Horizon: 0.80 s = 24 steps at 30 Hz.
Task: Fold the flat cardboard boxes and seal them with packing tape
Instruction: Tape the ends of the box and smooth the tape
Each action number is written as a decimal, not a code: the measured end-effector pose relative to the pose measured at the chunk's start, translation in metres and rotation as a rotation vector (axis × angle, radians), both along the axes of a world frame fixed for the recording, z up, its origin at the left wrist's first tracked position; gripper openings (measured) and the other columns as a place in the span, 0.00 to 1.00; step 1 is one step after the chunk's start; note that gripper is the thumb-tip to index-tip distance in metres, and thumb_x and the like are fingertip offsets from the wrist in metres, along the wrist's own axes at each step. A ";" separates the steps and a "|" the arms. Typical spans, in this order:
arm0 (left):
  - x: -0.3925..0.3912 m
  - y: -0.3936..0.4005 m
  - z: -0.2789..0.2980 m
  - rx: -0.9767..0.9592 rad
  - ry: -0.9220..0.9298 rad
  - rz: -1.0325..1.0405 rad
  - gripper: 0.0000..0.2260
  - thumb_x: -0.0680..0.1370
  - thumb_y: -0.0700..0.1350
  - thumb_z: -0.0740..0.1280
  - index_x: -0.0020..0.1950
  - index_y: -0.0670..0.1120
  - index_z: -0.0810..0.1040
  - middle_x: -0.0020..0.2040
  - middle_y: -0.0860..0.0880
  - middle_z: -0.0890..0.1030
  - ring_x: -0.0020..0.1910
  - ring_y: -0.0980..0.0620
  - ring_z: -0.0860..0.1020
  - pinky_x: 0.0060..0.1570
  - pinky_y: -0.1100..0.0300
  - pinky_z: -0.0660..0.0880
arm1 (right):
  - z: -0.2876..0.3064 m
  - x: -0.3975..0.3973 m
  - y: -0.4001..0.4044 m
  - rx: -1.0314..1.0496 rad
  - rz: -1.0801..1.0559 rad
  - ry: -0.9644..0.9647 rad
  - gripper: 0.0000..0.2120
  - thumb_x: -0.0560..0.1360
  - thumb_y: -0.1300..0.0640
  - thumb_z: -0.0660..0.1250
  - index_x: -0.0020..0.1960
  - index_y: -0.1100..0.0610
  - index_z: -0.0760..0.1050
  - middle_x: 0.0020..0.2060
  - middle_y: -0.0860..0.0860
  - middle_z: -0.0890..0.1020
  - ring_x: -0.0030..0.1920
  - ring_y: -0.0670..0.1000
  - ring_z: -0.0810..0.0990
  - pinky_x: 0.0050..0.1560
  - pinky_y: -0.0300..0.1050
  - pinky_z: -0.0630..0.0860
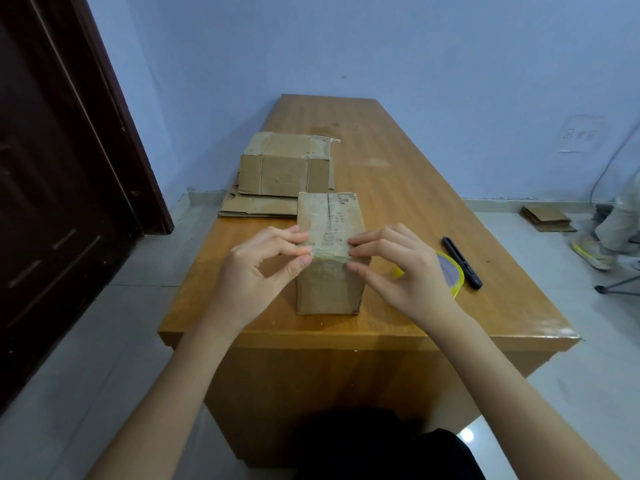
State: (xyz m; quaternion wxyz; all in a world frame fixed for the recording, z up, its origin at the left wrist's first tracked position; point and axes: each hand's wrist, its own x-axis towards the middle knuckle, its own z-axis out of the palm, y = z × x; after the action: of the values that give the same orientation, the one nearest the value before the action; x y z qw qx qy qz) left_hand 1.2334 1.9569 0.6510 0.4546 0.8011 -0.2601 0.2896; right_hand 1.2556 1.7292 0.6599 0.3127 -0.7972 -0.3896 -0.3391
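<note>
Both hands: pinching the near top edge of the folded box (330,251), one at each corner, where a strip of clear tape (328,237) is bending over the rim.
Left hand (258,266): fingertips and thumb are closing on the left corner of the tape end — a light pinch, not a full grasp.
Right hand (398,268): fingers are pressing the right corner from above while the thumb is meeting the box's front face below.
Box position: standing near the front edge of the wooden table (398,188), top seam running away from the person, tape lying along that seam.
Tape risk: the strip is looking wrinkled and cloudy; if the two hands are pulling unevenly it is likely creasing further or sitting off the seam, leaving the flaps loosely held.
Tipping risk: the box is narrow and apparently empty — a downward push on the near edge alone could be rocking it toward the table edge.
Tape roll (448,273): lying just behind the right hand, partly hidden, so whether the strip is already cut free cannot be told.
Pen-like tool (461,262): resting just beside the roll, within elbow-sweep of the right arm.
Remaining work: a second folded box (284,168) is sitting on flat cardboard (258,206) farther back.
</note>
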 end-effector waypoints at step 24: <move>-0.006 -0.010 0.000 -0.174 0.144 -0.060 0.12 0.78 0.49 0.61 0.51 0.45 0.81 0.54 0.51 0.81 0.62 0.58 0.75 0.57 0.68 0.72 | 0.005 -0.012 -0.007 0.245 0.066 0.408 0.13 0.76 0.51 0.64 0.45 0.58 0.83 0.48 0.45 0.84 0.54 0.42 0.79 0.58 0.44 0.73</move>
State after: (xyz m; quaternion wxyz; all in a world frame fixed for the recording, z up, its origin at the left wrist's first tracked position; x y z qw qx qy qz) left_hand 1.2270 1.9473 0.6506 0.5485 0.7692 -0.2245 0.2389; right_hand 1.2440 1.7220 0.6650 0.4903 -0.7921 -0.3002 -0.2052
